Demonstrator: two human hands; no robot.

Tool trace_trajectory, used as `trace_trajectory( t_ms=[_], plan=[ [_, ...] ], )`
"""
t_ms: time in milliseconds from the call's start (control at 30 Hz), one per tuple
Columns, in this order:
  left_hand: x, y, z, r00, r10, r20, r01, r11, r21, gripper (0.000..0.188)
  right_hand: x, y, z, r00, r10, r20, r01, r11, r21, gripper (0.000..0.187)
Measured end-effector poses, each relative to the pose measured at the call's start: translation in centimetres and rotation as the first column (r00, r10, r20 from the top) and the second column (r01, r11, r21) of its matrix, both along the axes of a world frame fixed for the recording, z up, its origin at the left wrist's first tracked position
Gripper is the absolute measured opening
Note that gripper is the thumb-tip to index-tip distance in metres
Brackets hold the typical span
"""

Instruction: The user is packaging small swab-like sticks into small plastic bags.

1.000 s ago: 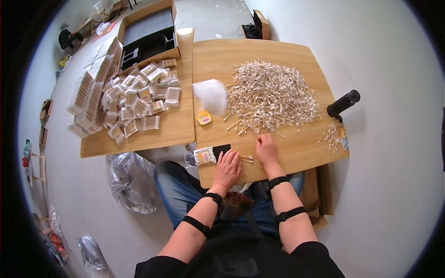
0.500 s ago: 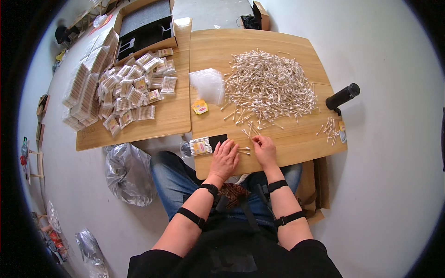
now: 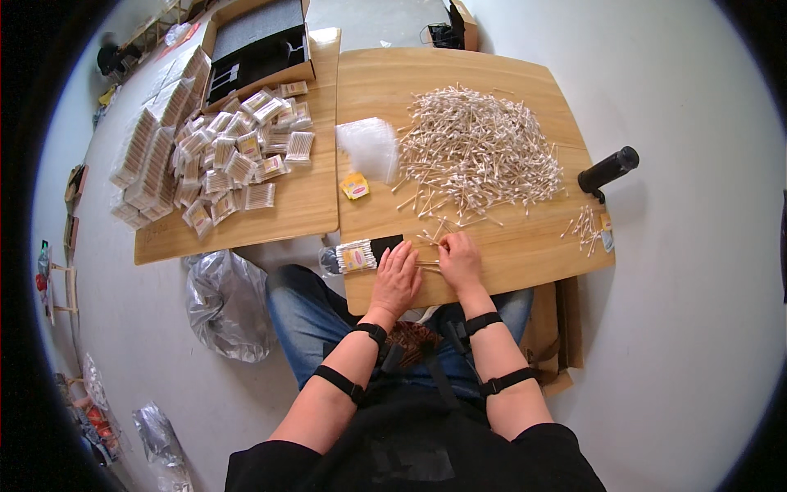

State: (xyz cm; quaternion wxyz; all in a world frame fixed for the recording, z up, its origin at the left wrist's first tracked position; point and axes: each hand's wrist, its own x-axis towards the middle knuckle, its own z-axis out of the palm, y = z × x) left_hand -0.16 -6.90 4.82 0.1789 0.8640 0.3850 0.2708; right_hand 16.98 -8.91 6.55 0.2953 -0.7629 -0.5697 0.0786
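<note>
My left hand [image 3: 396, 280] rests on the near edge of the wooden table, fingers curved down over a few cotton swabs [image 3: 429, 266] whose ends stick out to its right. Its fingertips touch or nearly touch a black strip [image 3: 385, 244]. A clear bag of cotton swabs with a yellow label [image 3: 355, 257] lies left of that strip. My right hand [image 3: 461, 263] is closed in a pinch at swabs just right of the left hand; its fingertips partly hide them. Loose swabs [image 3: 443, 225] lie just beyond, below a large heap of cotton swabs [image 3: 484, 152].
Clear plastic bags [image 3: 367, 148] and yellow labels [image 3: 355, 187] lie left of the heap. Filled swab packs [image 3: 238, 168] and stacked packs [image 3: 147, 156] cover the left table, near an open cardboard box [image 3: 303, 70]. A black cylinder [image 3: 607, 170] stands at the right edge.
My right hand has shifted slightly left and nearer the left hand, over the swabs. The left hand has stayed almost in place.
</note>
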Motion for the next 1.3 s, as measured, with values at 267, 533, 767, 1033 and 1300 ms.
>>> trace_trajectory(
  t_ms=[267,533,767,1033,1300],
  plan=[
    [0.2,0.1,-0.4,0.999,0.047,-0.022,-0.047,0.999,-0.002,0.053,-0.3,0.1,0.0,0.982,0.097,-0.16,-0.1,0.995,-0.012,0.007],
    [0.6,0.1,-0.3,0.981,0.042,-0.188,-0.04,0.999,0.015,0.056,1.1,1.3,-0.6,0.997,-0.049,-0.06,0.049,0.999,0.011,0.008],
    [0.6,0.0,0.5,0.966,-0.001,-0.258,-0.006,1.0,-0.025,0.059,1.4,1.9,-0.2,0.983,-0.177,-0.049,0.182,0.975,0.131,0.015],
    [0.6,-0.1,-0.2,0.979,0.011,-0.201,-0.016,1.0,-0.022,0.062,-0.9,0.0,0.3,0.994,0.107,-0.034,-0.107,0.994,-0.011,0.013],
    [0.4,0.1,-0.4,0.995,0.034,-0.092,-0.034,0.999,-0.002,0.059,0.4,0.5,0.7,0.98,0.074,-0.185,-0.081,0.996,-0.029,0.008]
  ],
)
